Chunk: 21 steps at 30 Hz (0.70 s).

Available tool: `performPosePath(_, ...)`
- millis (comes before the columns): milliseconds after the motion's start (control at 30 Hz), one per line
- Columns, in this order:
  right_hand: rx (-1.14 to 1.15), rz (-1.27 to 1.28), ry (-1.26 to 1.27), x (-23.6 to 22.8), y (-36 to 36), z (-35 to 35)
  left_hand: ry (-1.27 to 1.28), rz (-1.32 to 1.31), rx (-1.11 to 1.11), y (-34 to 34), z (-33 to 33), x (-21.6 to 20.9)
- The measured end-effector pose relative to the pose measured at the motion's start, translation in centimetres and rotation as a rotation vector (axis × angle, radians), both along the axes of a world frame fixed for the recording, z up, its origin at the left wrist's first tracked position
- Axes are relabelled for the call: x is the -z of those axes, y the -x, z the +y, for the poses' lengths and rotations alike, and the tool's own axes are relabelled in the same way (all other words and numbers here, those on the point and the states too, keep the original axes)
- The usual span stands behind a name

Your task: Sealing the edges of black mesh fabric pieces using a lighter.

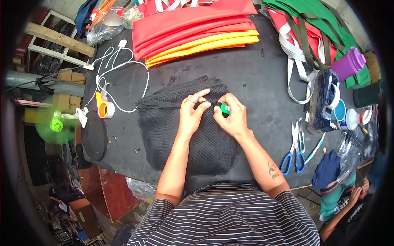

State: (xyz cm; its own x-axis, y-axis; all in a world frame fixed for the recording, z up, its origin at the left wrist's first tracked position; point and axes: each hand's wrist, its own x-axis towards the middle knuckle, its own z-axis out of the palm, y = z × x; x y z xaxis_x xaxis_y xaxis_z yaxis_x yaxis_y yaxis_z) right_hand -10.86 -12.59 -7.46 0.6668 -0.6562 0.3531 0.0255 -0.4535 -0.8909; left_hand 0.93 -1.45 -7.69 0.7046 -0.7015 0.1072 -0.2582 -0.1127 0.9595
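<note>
A pile of black mesh fabric (188, 139), like flat bags gathered along the far edge, lies on the dark table in front of me. My left hand (191, 112) is over its middle, thumb and curled fingers close together and forefinger stretched to the right; whatever they pinch is too dark to make out against the mesh. Just to the right, my right hand (234, 115) grips a small green lighter-like piece (225, 108) with a black end between thumb and fingers. The two hands' fingertips are close but apart.
Folded red and orange fabric bags (197, 37) are stacked at the back. Blue-handled scissors (294, 151) lie right, near a purple cup (349, 63) and a blue tape roll (340, 110). At left are a white cable (123, 108), a tape dispenser (104, 107) and a green fan (56, 124).
</note>
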Motion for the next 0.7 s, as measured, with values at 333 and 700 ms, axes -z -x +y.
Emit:
performPosePath(333,-0.065,0.033,-0.008,-0.1,0.1,0.0,-0.017,-0.132,0.021,0.1,-0.1,-0.6)
performPosePath(700,0.094,-0.024,-0.357,2.2,3.9,-2.0,-0.169,-0.645,0.040,1.9,-0.9,-1.9)
